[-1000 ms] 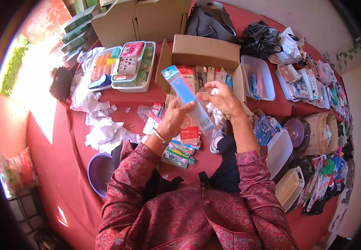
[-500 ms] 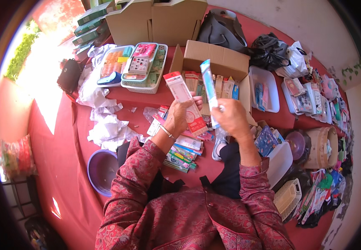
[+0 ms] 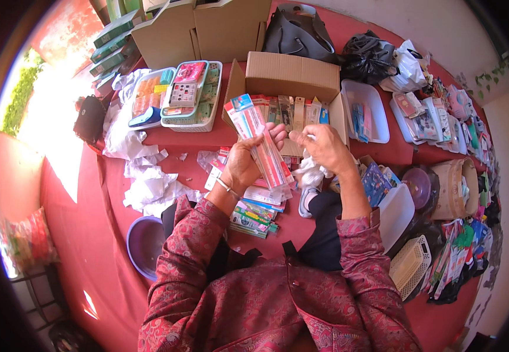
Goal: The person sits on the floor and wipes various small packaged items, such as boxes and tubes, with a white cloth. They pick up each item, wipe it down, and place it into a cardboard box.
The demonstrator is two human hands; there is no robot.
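My left hand (image 3: 245,159) grips long flat packets (image 3: 254,138) that look like ruler packs, tilted upright. The top one is clear with a blue header and pink-red inside, and a red-and-white edge shows behind it. My right hand (image 3: 325,146) is just to the right, apart from the packets, its fingers curled and thumb bent in. A crumpled white thing (image 3: 312,173) shows right below it; whether the fingers hold it is hard to tell. Behind both hands stands an open cardboard box (image 3: 292,69) with several similar packets inside. More stationery packets (image 3: 254,218) lie piled below my hands.
Baskets of small goods (image 3: 207,120) stand at the back left, near crumpled white paper (image 3: 154,188). A purple basin (image 3: 146,246) is on the left. To the right are a white tray (image 3: 383,111), a beige perforated basket (image 3: 410,267) and a black plastic bag (image 3: 369,58).
The blue packet has gone from my right hand, and a blue-headed packet now lies on top in my left. My right hand has drawn back with its fingers curled.
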